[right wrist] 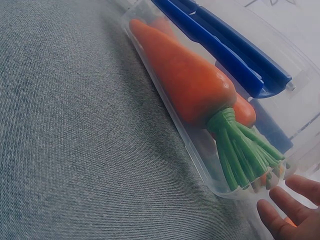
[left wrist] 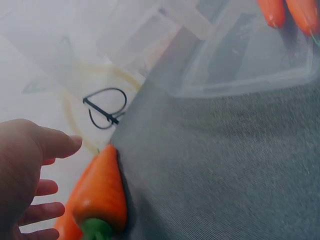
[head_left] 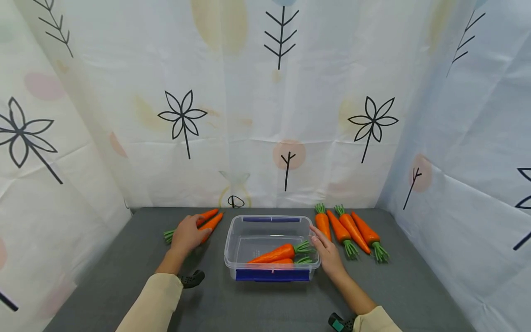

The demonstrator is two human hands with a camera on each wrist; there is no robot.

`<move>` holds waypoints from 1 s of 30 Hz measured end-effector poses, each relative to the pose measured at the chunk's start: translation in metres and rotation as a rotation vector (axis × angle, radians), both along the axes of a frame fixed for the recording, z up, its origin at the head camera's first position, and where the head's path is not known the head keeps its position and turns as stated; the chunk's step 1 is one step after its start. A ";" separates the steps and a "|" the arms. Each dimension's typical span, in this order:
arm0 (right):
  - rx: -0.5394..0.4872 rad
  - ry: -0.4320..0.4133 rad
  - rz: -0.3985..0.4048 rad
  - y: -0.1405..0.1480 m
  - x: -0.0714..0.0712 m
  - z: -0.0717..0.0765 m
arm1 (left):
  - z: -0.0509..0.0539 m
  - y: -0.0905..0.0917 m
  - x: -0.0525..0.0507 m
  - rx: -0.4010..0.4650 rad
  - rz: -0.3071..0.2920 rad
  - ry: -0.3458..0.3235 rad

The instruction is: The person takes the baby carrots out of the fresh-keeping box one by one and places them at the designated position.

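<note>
Your left hand [head_left: 186, 235], fingers apart, was over two carrots [head_left: 213, 222] on the bench [head_left: 232, 309], left of the clear box [head_left: 272, 275]; your right hand [head_left: 327, 254], fingers extended, was at its side. Carrots seemed light, stiff, slick: thick bodies [left wrist: 102, 197] likely gripped better than green tops [head_left: 168, 236].

The container [head_left: 272, 275] stood on the desk [head_left: 249, 309], with two carrots [head_left: 277, 254] lying in it along the near wall, tops toward the right. To its left another two carrots [head_left: 213, 223] lay side by side, the left grip [head_left: 188, 236] over them. Right of the container four carrots [head_left: 354, 229] lay in a row, and the right grip [head_left: 327, 252] was just beside the container's right wall. Behind the desk and along both sides hung cloth [head_left: 257, 115].
</note>
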State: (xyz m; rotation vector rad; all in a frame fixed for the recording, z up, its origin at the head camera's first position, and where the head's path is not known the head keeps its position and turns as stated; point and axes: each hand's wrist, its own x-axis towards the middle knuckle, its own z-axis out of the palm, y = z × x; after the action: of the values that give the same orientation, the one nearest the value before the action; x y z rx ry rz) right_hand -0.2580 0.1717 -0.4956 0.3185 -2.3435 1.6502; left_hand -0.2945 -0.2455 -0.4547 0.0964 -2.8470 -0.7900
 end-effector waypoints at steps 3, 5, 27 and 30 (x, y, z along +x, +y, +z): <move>-0.007 0.007 0.004 0.000 0.000 0.000 | 0.007 0.004 0.000 0.010 -0.009 0.016; -0.013 0.010 0.005 0.000 0.000 0.000 | 0.012 0.008 -0.001 0.021 -0.022 0.027; -0.011 0.021 -0.008 -0.001 0.000 0.000 | 0.067 0.072 -0.004 0.349 -0.412 -0.005; -0.015 0.019 -0.006 -0.001 0.000 0.000 | 0.068 0.083 -0.003 0.357 -0.455 -0.051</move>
State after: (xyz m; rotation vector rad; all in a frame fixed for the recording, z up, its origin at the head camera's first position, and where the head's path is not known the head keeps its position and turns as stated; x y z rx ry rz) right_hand -0.2576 0.1706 -0.4959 0.3220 -2.3148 1.6547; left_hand -0.2979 -0.1627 -0.3865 -0.5060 -2.7710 -1.3945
